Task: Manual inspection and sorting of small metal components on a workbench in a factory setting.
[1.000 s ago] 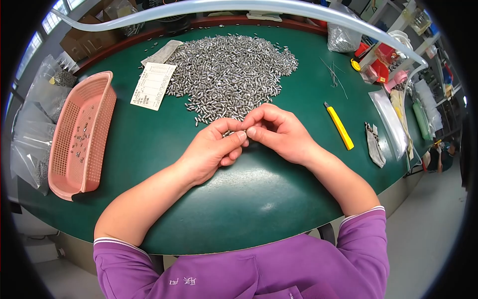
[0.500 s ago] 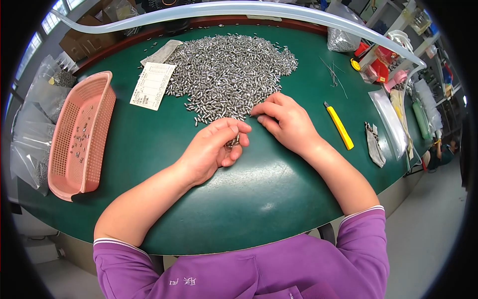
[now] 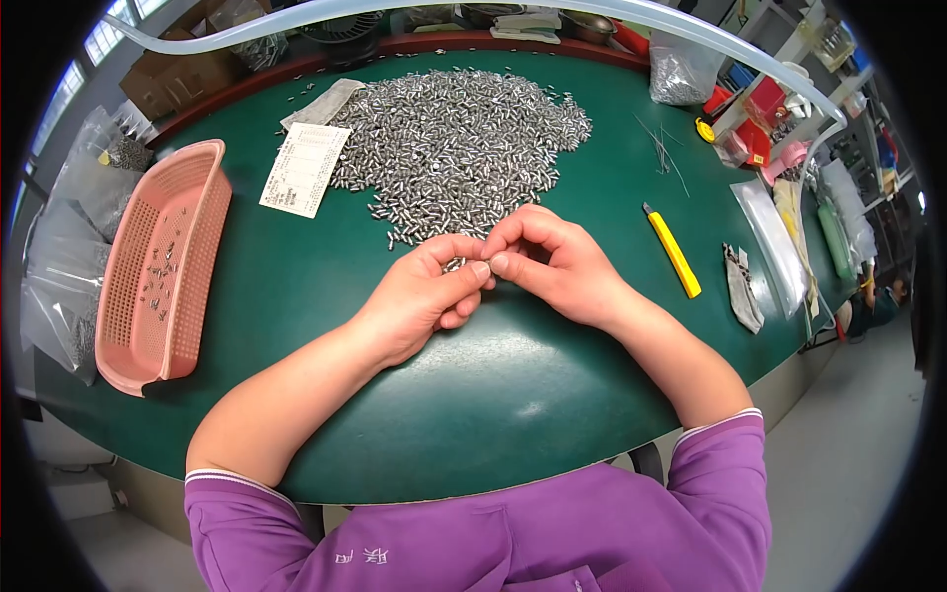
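A wide heap of small, shiny metal pieces with narrowed ends (image 3: 454, 143) covers the far middle of the table. My left hand (image 3: 409, 301) is just in front of the heap, its fingers curled around several of the metal pieces (image 3: 454, 264), which peek out between thumb and forefinger. Close against its fingertips, my right hand (image 3: 562, 271) is pinched, thumb to forefinger. Whatever lies in that pinch is too small and covered to make out. The fingertips of both hands meet or nearly meet.
At the left a pink perforated basket (image 3: 202, 286) has several metal pieces in it, with clear plastic bags (image 3: 64, 286) beyond. A paper slip (image 3: 304, 170) touches the heap. On the right lie a yellow cutter knife (image 3: 673, 252), thin metal rods (image 3: 663, 153) and a spotted cloth-like strip (image 3: 742, 288).
My right hand has come away from the edge of the heap, toward me and to the left, and its fingertips now meet those of my left hand. The left hand has stayed nearly in place.
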Motion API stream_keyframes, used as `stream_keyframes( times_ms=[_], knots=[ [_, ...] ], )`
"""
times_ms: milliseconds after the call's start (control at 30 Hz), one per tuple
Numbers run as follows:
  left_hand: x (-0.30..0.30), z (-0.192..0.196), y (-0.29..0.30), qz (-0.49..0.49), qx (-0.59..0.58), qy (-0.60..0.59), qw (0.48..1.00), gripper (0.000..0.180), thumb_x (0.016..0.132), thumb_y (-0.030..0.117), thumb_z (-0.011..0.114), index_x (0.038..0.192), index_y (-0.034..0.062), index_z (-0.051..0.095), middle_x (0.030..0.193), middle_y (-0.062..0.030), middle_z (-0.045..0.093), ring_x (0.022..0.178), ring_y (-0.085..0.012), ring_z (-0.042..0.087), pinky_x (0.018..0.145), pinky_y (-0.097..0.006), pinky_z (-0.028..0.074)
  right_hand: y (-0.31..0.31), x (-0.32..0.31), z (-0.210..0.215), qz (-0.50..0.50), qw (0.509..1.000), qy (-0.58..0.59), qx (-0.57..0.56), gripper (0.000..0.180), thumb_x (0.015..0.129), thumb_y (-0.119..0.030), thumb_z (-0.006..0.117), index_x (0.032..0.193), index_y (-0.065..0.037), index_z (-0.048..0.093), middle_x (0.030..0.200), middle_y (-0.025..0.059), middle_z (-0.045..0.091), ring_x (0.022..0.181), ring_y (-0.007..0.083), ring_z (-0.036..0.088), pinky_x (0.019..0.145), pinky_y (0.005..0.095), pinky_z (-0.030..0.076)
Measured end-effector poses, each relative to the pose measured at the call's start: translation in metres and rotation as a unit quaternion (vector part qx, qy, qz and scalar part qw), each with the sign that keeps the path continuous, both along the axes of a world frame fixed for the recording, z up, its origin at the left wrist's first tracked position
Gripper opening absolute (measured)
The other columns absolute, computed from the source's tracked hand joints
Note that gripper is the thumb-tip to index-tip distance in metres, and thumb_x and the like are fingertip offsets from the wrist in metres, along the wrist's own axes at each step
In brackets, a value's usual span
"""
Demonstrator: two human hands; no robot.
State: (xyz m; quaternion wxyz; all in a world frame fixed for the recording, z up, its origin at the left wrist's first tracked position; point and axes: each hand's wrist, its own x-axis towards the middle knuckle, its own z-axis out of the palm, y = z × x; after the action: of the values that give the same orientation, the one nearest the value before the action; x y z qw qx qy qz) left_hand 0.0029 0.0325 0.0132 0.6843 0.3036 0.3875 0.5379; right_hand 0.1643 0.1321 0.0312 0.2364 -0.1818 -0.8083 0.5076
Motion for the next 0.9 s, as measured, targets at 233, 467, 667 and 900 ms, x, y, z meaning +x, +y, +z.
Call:
stream_keyframes(
  times_ms=[233,467,667,900],
  knots=[
    [-0.002,-0.002,-0.001,0.001,0.005,-0.009,1.0,0.016,0.091,0.014,0.053,0.103,0.0036,0.051,0.083,-0.0036,0.054,0.057,-0.005,0.043,0.046,-0.017,0.034,0.005,-0.001,0.002,-0.042,0.999,-0.004,-0.009,0.009,0.084,-0.008,0.06,0.093,-0.006,0.062,0.086,0.0001,0.053,0.073,0.006,0.051,0.067,0.0212,0.044],
    [-0.003,-0.003,0.001,-0.014,0.013,-0.023,1.0,0.018,0.093,0.019,0.047,0.103,0.0041,0.052,0.083,-0.0044,0.053,0.057,-0.0081,0.044,0.047,-0.019,0.034,0.026,0.005,-0.009,-0.139,0.962,-0.071,0.222,0.015,0.078,-0.007,0.062,0.092,-0.011,0.065,0.086,0.0048,0.057,0.079,0.019,0.058,0.071,0.0308,0.048],
    [-0.004,-0.001,0.0,-0.008,0.005,-0.042,0.999,0.019,0.093,0.02,0.047,0.102,0.0043,0.052,0.085,-0.0051,0.053,0.06,-0.0091,0.044,0.047,-0.02,0.034,0.026,0.006,-0.011,-0.136,0.922,-0.104,0.348,0.011,0.074,-0.01,0.065,0.084,-0.011,0.064,0.085,0.0057,0.057,0.085,0.0248,0.057,0.074,0.0358,0.048],
    [-0.003,-0.001,0.001,-0.008,-0.001,-0.002,1.0,0.017,0.091,0.02,0.053,0.098,0.0049,0.05,0.084,-0.0034,0.054,0.059,-0.007,0.045,0.047,-0.019,0.034,0.022,0.004,-0.009,-0.119,0.954,-0.114,0.25,0.009,0.076,-0.01,0.065,0.085,-0.009,0.063,0.082,0.0056,0.056,0.079,0.0229,0.057,0.071,0.033,0.048]
  ],
)
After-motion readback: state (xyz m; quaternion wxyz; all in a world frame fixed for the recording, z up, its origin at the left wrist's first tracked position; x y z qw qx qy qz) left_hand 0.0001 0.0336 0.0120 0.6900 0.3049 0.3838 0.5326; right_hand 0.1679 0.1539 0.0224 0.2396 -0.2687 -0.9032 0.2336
